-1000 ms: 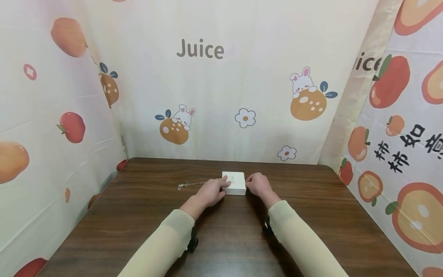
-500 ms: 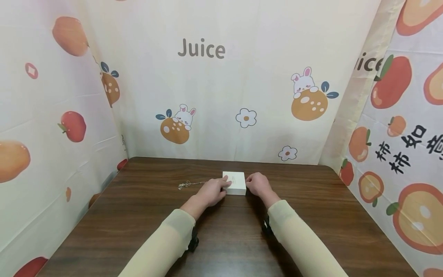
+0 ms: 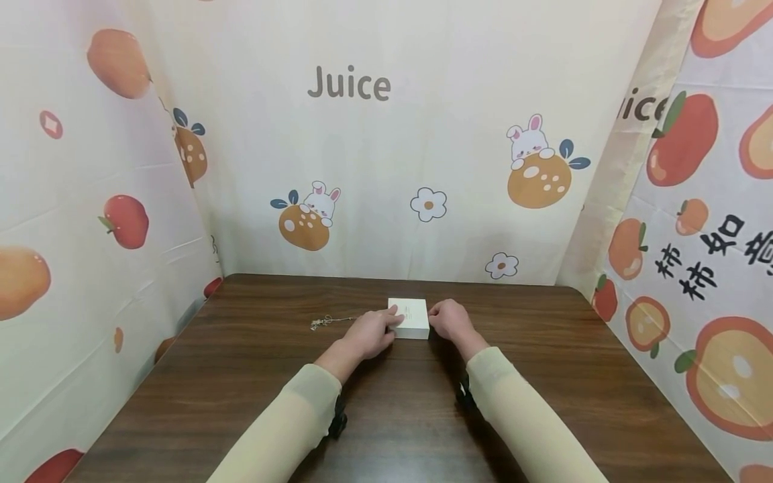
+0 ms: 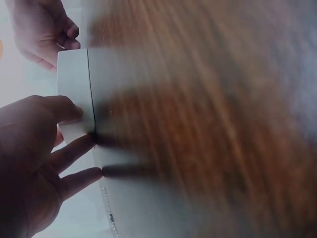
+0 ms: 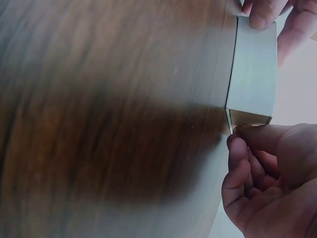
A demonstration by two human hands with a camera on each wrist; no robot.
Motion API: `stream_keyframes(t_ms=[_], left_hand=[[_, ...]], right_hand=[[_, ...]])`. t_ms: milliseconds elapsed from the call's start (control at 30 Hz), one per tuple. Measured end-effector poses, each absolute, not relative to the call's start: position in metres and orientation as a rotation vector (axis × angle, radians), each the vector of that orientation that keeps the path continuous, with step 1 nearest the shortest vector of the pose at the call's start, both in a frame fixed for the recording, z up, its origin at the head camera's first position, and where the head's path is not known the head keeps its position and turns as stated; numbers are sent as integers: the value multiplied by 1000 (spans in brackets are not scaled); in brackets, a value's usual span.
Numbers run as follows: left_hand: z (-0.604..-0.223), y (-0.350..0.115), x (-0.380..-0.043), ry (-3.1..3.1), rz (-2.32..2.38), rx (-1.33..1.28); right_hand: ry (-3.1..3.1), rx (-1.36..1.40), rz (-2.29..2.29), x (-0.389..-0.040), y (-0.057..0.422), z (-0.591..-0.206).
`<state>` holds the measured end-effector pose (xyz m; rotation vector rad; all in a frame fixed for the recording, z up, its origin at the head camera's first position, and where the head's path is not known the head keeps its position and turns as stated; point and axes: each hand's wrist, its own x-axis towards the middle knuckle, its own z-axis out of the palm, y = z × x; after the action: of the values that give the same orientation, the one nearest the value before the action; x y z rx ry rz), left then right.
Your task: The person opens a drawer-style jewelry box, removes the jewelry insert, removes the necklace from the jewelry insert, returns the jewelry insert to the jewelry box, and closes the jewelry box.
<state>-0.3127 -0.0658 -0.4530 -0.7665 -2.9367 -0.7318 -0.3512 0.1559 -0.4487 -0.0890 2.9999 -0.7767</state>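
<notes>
A small white box with faint lettering on its lid lies near the far side of the table. My left hand grips its left end, thumb on the front face and a finger over the top. In the left wrist view the other fingers of this hand touch the tabletop. At the box's right end, my right hand pinches with thumb and index finger. The right wrist view shows that end face brownish, between thin edges of the box. What exactly lies between the right fingertips is hidden.
A thin silver chain with a bunched end lies on the brown wooden table, left of the box. Its right part passes behind the left hand. Fruit-printed curtains stand at the table's back and both sides.
</notes>
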Motion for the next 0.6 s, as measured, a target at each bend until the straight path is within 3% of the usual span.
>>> stream_keyframes(t_ms=[600], left_hand=[[-450, -63, -307, -3041, -478, -768]], right_hand=[[2867, -73, -934, -338, 188, -445]])
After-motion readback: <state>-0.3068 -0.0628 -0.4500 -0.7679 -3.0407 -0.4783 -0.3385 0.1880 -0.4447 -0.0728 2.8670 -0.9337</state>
